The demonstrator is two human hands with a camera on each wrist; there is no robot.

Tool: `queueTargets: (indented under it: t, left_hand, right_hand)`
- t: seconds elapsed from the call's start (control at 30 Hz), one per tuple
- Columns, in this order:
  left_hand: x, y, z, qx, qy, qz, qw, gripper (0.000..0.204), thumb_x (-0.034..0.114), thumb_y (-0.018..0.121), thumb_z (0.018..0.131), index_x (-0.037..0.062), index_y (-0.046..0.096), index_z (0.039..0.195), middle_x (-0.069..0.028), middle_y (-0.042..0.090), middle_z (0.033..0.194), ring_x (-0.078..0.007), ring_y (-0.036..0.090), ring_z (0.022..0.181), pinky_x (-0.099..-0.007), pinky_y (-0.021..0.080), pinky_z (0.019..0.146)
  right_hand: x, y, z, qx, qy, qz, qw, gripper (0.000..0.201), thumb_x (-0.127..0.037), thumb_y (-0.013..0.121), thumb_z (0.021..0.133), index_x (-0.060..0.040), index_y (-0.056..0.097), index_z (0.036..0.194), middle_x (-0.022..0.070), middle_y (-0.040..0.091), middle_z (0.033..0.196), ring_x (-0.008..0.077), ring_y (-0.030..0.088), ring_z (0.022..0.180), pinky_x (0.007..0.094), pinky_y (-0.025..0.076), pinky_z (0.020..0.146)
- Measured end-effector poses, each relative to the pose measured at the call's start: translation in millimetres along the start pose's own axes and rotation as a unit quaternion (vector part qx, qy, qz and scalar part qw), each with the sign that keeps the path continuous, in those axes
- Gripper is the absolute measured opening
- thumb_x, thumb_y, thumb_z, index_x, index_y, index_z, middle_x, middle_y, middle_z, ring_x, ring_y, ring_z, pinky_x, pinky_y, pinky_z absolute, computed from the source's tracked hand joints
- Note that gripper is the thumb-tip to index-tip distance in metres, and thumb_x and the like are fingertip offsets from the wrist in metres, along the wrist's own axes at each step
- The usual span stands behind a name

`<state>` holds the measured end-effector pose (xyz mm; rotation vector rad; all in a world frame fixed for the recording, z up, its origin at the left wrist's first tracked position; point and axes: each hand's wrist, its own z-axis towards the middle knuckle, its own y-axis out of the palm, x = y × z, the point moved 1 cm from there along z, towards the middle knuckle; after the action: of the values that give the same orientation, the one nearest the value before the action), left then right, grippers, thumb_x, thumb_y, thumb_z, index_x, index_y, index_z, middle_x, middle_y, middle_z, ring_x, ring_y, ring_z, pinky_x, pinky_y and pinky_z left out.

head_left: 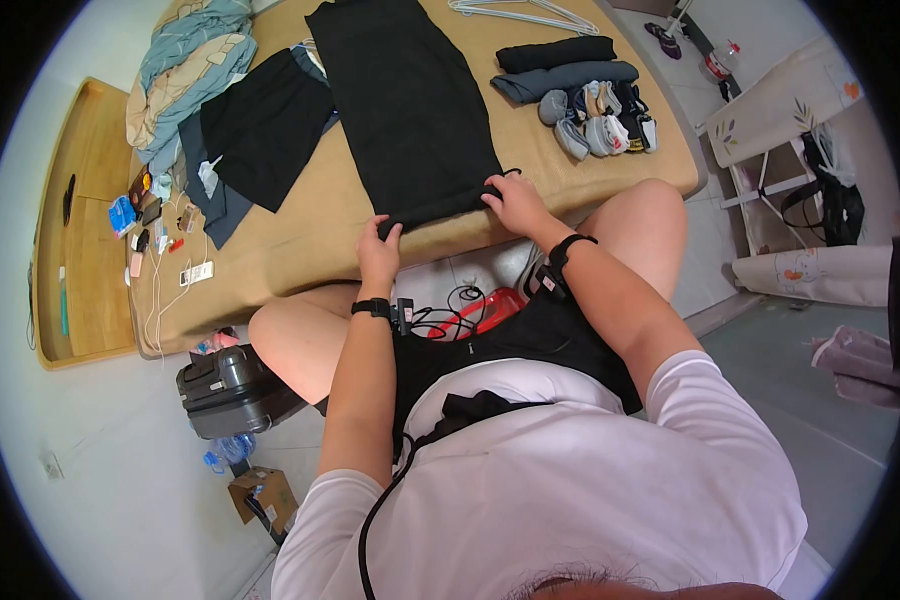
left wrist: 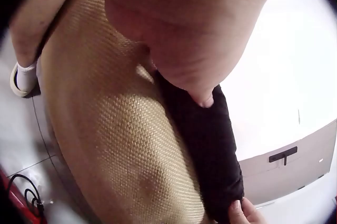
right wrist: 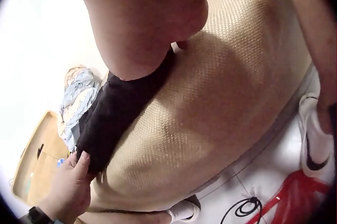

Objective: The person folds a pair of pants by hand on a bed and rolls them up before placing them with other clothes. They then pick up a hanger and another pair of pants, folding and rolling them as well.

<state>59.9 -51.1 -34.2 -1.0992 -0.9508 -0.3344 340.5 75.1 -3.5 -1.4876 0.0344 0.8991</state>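
A long black garment (head_left: 410, 100) lies stretched out across the bed, its near end turned into a thick roll close to the bed's front edge. My left hand (head_left: 378, 250) grips the left end of that roll, thumb on the near side. At the roll's right end, my right hand (head_left: 520, 205) holds it with curled fingers. The left wrist view shows the black roll (left wrist: 205, 134) running between both hands over the woven mat. From the right wrist, the roll (right wrist: 121, 108) appears again, with my left hand (right wrist: 68, 187) pinching its far end.
Two rolled garments, one black (head_left: 555, 54) and one dark grey (head_left: 565, 82), lie right of the garment beside several balled socks (head_left: 600, 120). More black clothing (head_left: 265, 130) and a crumpled quilt (head_left: 195, 80) are at left. White hangers (head_left: 530, 15) lie at the back. A suitcase (head_left: 232, 392) stands on the floor.
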Motion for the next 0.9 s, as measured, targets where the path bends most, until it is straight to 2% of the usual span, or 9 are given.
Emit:
queueTargets:
  t: [0.17, 0.3, 0.37, 0.5, 0.57, 0.63, 0.9]
  left_hand:
    - [-9.3, 5.4, 1.7, 0.019, -0.034, 0.003, 0.999, 0.034, 0.027, 0.076, 0.092, 0.0038, 0.069, 0.116, -0.0236, 0.073, 0.109, -0.041, 0.067, 0.105, -0.0468, 0.051, 0.093]
    - [-7.4, 6.6, 0.3, 0.037, -0.018, 0.048, 0.998, 0.034, 0.031, 0.073, 0.094, 0.005, 0.069, 0.116, -0.0226, 0.073, 0.11, -0.0412, 0.067, 0.104, -0.0468, 0.051, 0.092]
    - [-8.2, 8.5, -0.1, 0.052, -0.008, 0.079, 0.995, 0.03, 0.032, 0.069, 0.097, 0.0065, 0.07, 0.112, -0.0219, 0.074, 0.104, -0.0424, 0.068, 0.099, -0.0479, 0.052, 0.088]
    - [-5.9, 8.8, -1.1, 0.042, -0.013, 0.123, 0.991, 0.027, 0.033, 0.065, 0.099, 0.0081, 0.072, 0.106, -0.0213, 0.074, 0.095, -0.0439, 0.069, 0.09, -0.05, 0.052, 0.084]
    - [-8.8, 11.8, -1.0, 0.064, 0.001, 0.15, 0.987, 0.024, 0.031, 0.062, 0.1, 0.0092, 0.073, 0.101, -0.021, 0.073, 0.088, -0.0449, 0.069, 0.083, -0.052, 0.053, 0.079]
    - [-11.8, 13.2, 0.5, 0.069, 0.005, 0.161, 0.984, 0.025, 0.03, 0.061, 0.1, 0.0091, 0.074, 0.101, -0.0212, 0.073, 0.088, -0.0448, 0.069, 0.083, -0.0522, 0.053, 0.077]
    - [-7.4, 8.4, 2.8, 0.067, -0.03, 0.171, 0.983, 0.028, 0.031, 0.059, 0.101, 0.0072, 0.074, 0.1, -0.0216, 0.073, 0.091, -0.0441, 0.07, 0.084, -0.0519, 0.055, 0.075]
  right_hand:
    - [4.7, 6.7, 2.1, 0.004, 0.021, 0.012, 1.0, 0.031, -0.034, 0.065, 0.097, -0.0078, 0.067, 0.114, 0.0245, 0.068, 0.1, 0.0435, 0.065, 0.095, 0.0508, 0.051, 0.086]
    - [1.6, 7.2, 2.0, 0.004, 0.027, 0.0, 1.0, 0.029, -0.034, 0.064, 0.098, -0.0089, 0.067, 0.113, 0.0225, 0.07, 0.096, 0.0419, 0.066, 0.094, 0.0505, 0.051, 0.084]
    - [3.5, 11.1, 1.9, 0.0, 0.026, -0.01, 1.0, 0.028, -0.033, 0.064, 0.099, -0.0094, 0.067, 0.112, 0.0214, 0.071, 0.095, 0.0412, 0.066, 0.094, 0.0504, 0.051, 0.083]
    - [1.6, 12.8, 2.5, -0.012, 0.025, -0.037, 0.999, 0.024, -0.033, 0.059, 0.101, -0.0105, 0.067, 0.107, 0.0182, 0.072, 0.089, 0.0396, 0.067, 0.089, 0.0503, 0.05, 0.081]
    - [-0.2, 11.1, 3.2, -0.014, 0.023, -0.043, 0.999, 0.024, -0.032, 0.057, 0.102, -0.0104, 0.066, 0.105, 0.0181, 0.072, 0.088, 0.0397, 0.067, 0.087, 0.0505, 0.05, 0.081]
    - [-0.7, 10.6, 4.1, -0.016, 0.035, -0.033, 0.999, 0.021, -0.029, 0.057, 0.102, -0.01, 0.065, 0.106, 0.0219, 0.069, 0.086, 0.0447, 0.065, 0.083, 0.0543, 0.051, 0.077]
    - [2.8, 13.9, 5.1, 0.012, 0.034, -0.054, 0.998, 0.019, -0.026, 0.055, 0.102, -0.0097, 0.065, 0.102, 0.0229, 0.068, 0.083, 0.0449, 0.066, 0.08, 0.055, 0.051, 0.071]
